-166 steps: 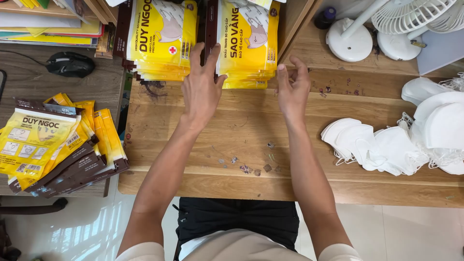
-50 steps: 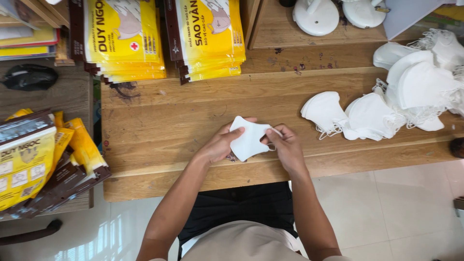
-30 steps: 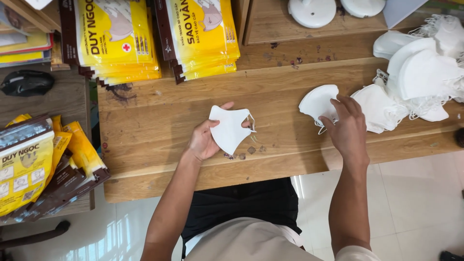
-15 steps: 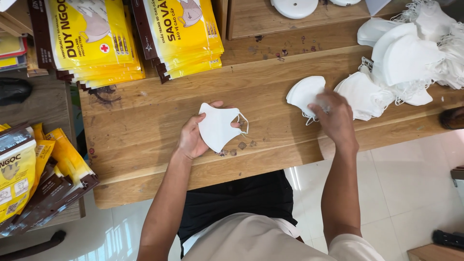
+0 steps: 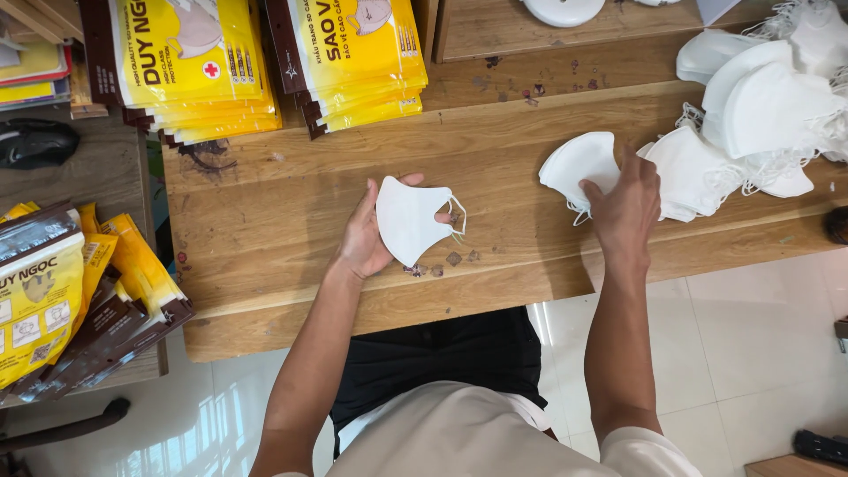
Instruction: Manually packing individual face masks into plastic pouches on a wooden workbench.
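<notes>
We see our left hand (image 5: 364, 237) holding a folded white mask (image 5: 409, 219) above the wooden table (image 5: 291, 265), fingers curled behind it and the thumb on its upper edge, so most of the palm is covered. One ear loop (image 5: 457, 215) hangs free at the mask's right side. Our right hand (image 5: 625, 205) reaches to the right and rests on a second white mask (image 5: 576, 165) lying on the table; its fingers bend down over the mask's edge, and we cannot tell whether they already pinch it or only touch it, since the back of the hand hides the fingertips.

Just beside that mask sits a pile of white masks (image 5: 760, 124), overlapping so much that we cannot count them, with tangled loops at the edges and the far part cut off by the frame. At the back of the table stand two stacks of yellow packets (image 5: 353, 53), cut off at the top. More yellow packets (image 5: 62, 291) lie fanned on a lower surface to the left, partly out of view. A dark computer mouse (image 5: 35, 141) sits on a side desk. Small dark specks (image 5: 446, 261) dot the wood below the held mask. A white round base (image 5: 564, 9) shows at the top edge, mostly cropped.
</notes>
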